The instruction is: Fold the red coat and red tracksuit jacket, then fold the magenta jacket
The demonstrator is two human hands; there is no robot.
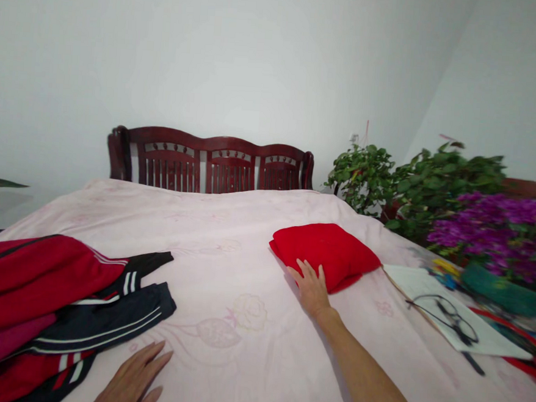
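Note:
A folded red garment [326,253] lies on the pale pink sheet [227,265] to the right of the middle. My right hand [311,287] reaches forward and rests flat against the garment's near edge, fingers stretched out on the cloth. My left hand [133,380] lies flat and open on the sheet at the bottom, holding nothing, just right of a pile of red and dark navy striped clothes [44,308].
A dark red wooden bench [209,163] stands beyond the far edge against a white wall. Green plants [416,181] and purple flowers [500,226] fill the right. Glasses [453,315] lie on a white sheet of paper [448,305] at the right.

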